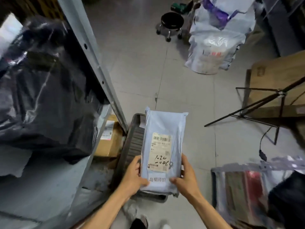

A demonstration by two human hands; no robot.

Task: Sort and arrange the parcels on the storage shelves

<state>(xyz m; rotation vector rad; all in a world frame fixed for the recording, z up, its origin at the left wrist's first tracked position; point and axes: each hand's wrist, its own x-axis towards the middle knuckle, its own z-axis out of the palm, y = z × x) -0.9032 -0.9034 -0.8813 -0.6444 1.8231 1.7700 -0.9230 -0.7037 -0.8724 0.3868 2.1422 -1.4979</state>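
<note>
A pale blue plastic mailer parcel with a barcode label and handwritten numbers is held in front of me, low in the middle. My left hand grips its lower left edge, thumb on top. My right hand grips its lower right edge the same way. Under the parcel lies a dark ribbed step or tray on the floor. The grey metal storage shelf fills the left, with a large black plastic-wrapped parcel on it.
A cardboard box sits under the shelf by its upright post. Farther off are a black wheeled stool, white bulk bags, a large flat carton with a black tripod stand, and a clear bag at right.
</note>
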